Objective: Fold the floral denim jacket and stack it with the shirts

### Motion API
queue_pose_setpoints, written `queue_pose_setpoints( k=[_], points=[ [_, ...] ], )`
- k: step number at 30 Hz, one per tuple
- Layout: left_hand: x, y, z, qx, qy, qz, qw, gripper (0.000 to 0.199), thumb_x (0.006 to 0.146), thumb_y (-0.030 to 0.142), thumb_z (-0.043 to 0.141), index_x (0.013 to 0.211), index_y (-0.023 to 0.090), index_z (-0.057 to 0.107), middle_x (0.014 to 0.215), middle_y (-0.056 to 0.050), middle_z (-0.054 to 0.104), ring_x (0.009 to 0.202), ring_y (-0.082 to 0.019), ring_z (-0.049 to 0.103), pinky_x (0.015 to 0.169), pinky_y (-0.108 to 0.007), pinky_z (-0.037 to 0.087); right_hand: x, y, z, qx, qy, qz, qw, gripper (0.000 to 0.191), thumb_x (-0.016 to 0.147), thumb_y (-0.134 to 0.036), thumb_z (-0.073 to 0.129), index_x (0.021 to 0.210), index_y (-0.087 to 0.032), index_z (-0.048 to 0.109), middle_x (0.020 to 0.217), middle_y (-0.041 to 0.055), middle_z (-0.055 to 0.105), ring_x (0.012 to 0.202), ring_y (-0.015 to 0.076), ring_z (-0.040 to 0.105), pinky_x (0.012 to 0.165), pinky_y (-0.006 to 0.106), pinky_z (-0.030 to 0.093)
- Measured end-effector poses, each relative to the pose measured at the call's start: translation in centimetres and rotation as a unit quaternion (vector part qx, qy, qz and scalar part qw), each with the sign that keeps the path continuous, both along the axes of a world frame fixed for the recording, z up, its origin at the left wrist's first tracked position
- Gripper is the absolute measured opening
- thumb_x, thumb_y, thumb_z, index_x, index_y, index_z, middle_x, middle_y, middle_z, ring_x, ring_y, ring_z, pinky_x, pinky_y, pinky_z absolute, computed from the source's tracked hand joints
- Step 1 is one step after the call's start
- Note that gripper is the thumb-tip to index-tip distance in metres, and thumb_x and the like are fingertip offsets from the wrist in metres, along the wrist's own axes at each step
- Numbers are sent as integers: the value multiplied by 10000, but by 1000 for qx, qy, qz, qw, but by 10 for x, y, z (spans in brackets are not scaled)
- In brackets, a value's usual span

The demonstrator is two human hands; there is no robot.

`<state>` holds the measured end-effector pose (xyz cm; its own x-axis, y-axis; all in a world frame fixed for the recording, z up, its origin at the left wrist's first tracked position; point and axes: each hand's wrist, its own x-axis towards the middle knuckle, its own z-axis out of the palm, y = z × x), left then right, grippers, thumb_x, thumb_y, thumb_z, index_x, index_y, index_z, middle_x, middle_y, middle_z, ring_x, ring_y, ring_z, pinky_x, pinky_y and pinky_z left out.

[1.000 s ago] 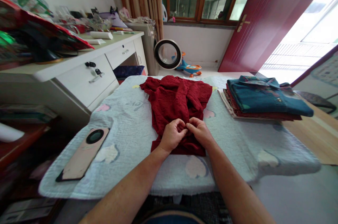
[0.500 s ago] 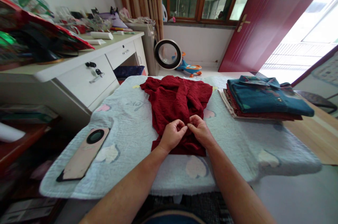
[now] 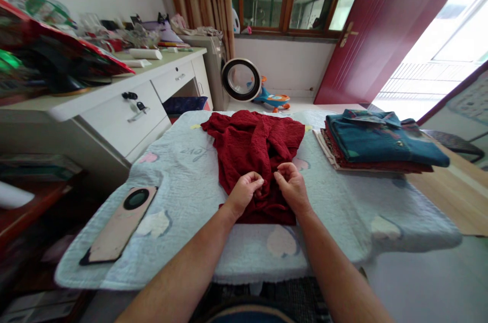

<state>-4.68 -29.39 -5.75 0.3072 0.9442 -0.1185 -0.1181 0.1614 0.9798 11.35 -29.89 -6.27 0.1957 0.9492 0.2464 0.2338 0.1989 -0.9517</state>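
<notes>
A dark red shirt [image 3: 244, 145] of crinkled cloth lies rumpled on the cloth-covered table, its sleeves spread toward the far side. My left hand [image 3: 246, 192] is over its lower front, thumb and forefinger pinched on the cloth. Just to the right, my right hand [image 3: 294, 188] has its fingers curled in and its thumb bent toward them, also at the front of the shirt. A small gap separates the two sets of fingertips. Whatever small piece of the front lies between the fingers is too small to make out.
A pale blue quilted cover [image 3: 183, 175] drapes the table. To the right rests a stack of folded clothes with a blue denim shirt [image 3: 381, 135] on top. A beige ironing board-like panel with a black ring, perhaps a phone [image 3: 118, 226], lies left. A white desk [image 3: 141, 94] stands beyond.
My hands have moved slightly apart; before, their fingertips met at the shirt's front. The cloth between them has shifted a little, and the view has moved slightly.
</notes>
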Motion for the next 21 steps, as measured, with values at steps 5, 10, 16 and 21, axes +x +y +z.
queue_pose_setpoints(
  k=[5,10,16,21],
  points=[
    [4,-7,-4,95,121,14,988,164,841,350,534,792,197,502,620,63,521,489,-87,521,493,-198,392,19,8,-7,43,-76,-195,977,175,770,-305,548,923,-219,556,952,72,612,841,211,560,806,360,450],
    [2,-15,3,139,195,1,971,149,885,338,481,808,213,506,620,61,541,488,-107,566,515,-212,399,26,15,-11,-51,61,-152,985,348,726,-380,616,1027,-214,560,970,66,645,864,224,596,739,339,465],
    [-8,-26,26,204,317,-113,919,124,816,197,498,701,222,537,551,42,548,470,-129,534,525,-238,337,24,11,-1,-73,182,-115,974,364,666,-390,674,972,-214,585,792,-5,616,645,149,535,551,261,403],
    [-10,-24,48,296,445,-101,839,134,766,161,568,648,224,575,602,-14,584,544,-169,532,580,-276,344,26,16,-5,-91,132,-84,984,289,674,-361,637,918,-208,611,719,-11,586,569,142,480,496,266,354]
  ],
)
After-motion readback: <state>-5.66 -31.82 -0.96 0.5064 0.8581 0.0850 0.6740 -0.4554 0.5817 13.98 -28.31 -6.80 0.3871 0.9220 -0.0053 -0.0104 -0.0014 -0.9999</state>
